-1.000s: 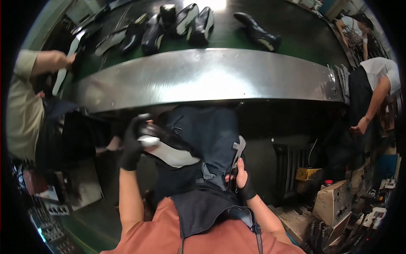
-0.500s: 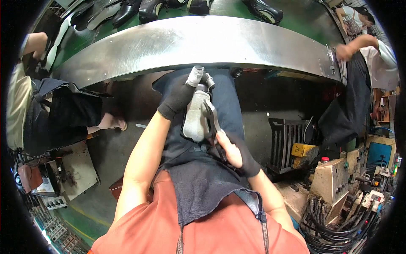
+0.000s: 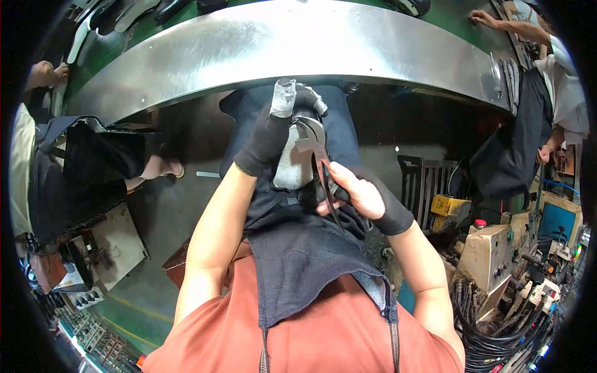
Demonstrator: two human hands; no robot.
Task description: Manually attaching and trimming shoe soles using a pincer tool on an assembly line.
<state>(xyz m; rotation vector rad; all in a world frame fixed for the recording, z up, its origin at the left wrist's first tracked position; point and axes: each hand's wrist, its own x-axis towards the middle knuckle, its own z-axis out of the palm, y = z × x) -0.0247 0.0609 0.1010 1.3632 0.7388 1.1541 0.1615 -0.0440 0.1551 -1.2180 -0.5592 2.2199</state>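
Observation:
Over my lap lies a shoe (image 3: 291, 169), its pale grey sole turned up and dark upper showing round the edge. My left hand (image 3: 273, 127), in a black glove with white tape on the fingertips, is closed round its far end. My right hand (image 3: 364, 194), with a black glove that leaves the thumb bare, grips the handles of metal lasting pincers (image 3: 318, 151). The pincers' head lies over the sole's right side, near its far end. Whether the jaws touch the shoe I cannot tell.
Ahead runs a curved metal ledge (image 3: 249, 46) along a green conveyor (image 3: 460, 37) carrying dark shoes. A person in a dark apron (image 3: 93, 174) stands left, another person (image 3: 516, 137) right. A yellow pedal (image 3: 449, 211) and a machine box (image 3: 485, 255) with cables stand at right.
My right hand has lifted outward and turned, bringing the pincers' head flat into sight over the sole. My left hand keeps hold of the shoe. The right-hand person's arm now reaches over the conveyor.

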